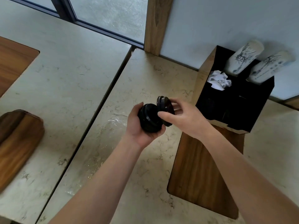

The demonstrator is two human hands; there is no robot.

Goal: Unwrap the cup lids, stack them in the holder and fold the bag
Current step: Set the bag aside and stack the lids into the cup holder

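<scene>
My left hand point(137, 130) cradles a short stack of black cup lids point(149, 118) from below, above the marble counter. My right hand point(182, 117) pinches a few more black lids point(165, 107), tilted on edge and lifted off the top of that stack. The black holder point(252, 110) with wooden sides stands just right of my hands; its front compartments look dark and I cannot see inside them. A clear plastic bag point(97, 162) lies flat and crumpled on the counter beneath my left forearm.
Two stacks of white printed paper cups point(244, 59) lean out of the holder's back slots, with crumpled white napkins point(218, 80) in the slot beside them. A wooden tray point(17, 143) sits at the left. A wooden inlay point(205, 172) lies under the holder. A seam divides the two counters.
</scene>
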